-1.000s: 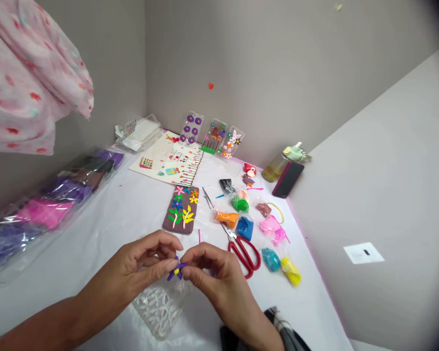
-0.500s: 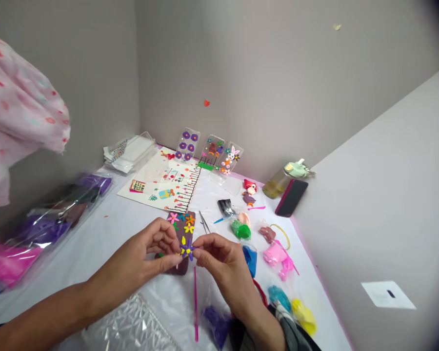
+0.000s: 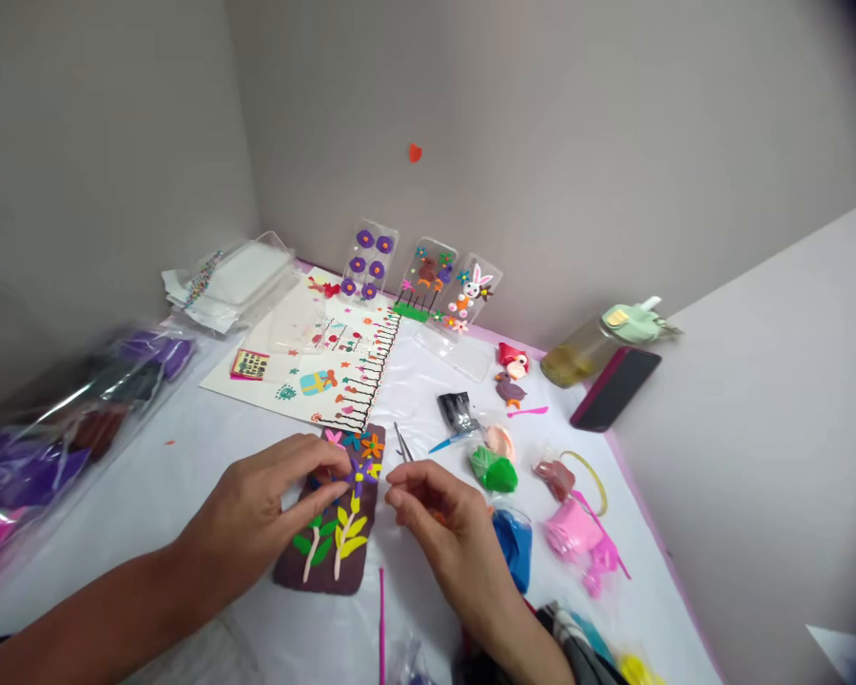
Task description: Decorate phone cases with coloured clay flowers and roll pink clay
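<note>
A purple clay flower with a yellow centre [image 3: 360,478] is over the upper part of a dark brown clay-covered panel [image 3: 339,578]. My left hand [image 3: 285,499] comes in from the left, thumb and forefinger closed at the flower's left petals. To the right of the flower is my right hand [image 3: 442,528], its fingers curled, with a small gap between thumb and forefinger and nothing visible in it. The panel also bears other small flowers [image 3: 372,443] along its top and a yellow-leaved stem [image 3: 349,538] beside a green-leaved one [image 3: 314,547].
Metal tweezers [image 3: 403,443] and a pink stick tool [image 3: 381,623] lie near the panel. Bagged clay in green [image 3: 496,471], blue [image 3: 514,552] and pink [image 3: 574,528] sits to the right. Behind stand a phone [image 3: 615,390], a bottle [image 3: 577,352] and decorated clear cases [image 3: 371,262].
The purple flower has moved up the panel, over the yellow stem's top. My right hand has come away from it. More of the panel's lower part shows as the view shifts.
</note>
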A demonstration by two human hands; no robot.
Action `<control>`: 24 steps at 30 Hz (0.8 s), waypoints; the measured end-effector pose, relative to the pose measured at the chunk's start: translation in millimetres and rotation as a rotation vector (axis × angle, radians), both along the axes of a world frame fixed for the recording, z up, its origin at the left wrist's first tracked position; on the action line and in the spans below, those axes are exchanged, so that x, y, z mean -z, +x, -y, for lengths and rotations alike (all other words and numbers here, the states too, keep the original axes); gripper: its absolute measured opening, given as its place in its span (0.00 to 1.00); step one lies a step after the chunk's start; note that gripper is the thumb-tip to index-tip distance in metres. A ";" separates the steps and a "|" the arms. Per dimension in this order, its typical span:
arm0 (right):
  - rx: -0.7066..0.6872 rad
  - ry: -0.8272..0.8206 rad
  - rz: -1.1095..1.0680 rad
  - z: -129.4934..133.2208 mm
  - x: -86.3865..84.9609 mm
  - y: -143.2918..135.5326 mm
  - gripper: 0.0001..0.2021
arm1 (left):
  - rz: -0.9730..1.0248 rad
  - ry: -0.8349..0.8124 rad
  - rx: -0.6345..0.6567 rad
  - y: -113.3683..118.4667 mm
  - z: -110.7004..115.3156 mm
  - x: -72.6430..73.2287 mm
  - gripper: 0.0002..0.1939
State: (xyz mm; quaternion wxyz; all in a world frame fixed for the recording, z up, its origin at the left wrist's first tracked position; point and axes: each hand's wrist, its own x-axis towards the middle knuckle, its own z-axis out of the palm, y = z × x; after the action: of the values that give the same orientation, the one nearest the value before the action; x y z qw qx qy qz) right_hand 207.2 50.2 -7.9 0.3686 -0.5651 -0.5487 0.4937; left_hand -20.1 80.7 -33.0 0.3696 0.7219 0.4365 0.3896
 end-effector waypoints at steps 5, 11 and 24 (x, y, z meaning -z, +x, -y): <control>-0.077 0.150 0.186 0.2 9.5 4.1 0.07 | -0.098 0.166 0.109 -2.1 -4.1 12.0 0.06; -0.105 0.257 0.279 -1.1 11.1 4.0 0.08 | -0.202 0.234 0.189 -6.4 -7.6 22.1 0.08; -0.124 0.238 0.254 -0.4 14.1 5.1 0.09 | -0.265 0.267 0.235 -3.1 -10.2 27.0 0.08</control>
State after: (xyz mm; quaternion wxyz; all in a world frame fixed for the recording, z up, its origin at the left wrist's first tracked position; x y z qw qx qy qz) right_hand 212.3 50.6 -22.0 0.3295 -0.5403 -0.6791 0.3719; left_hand -23.2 90.9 -60.0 0.2529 0.8552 0.3385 0.3001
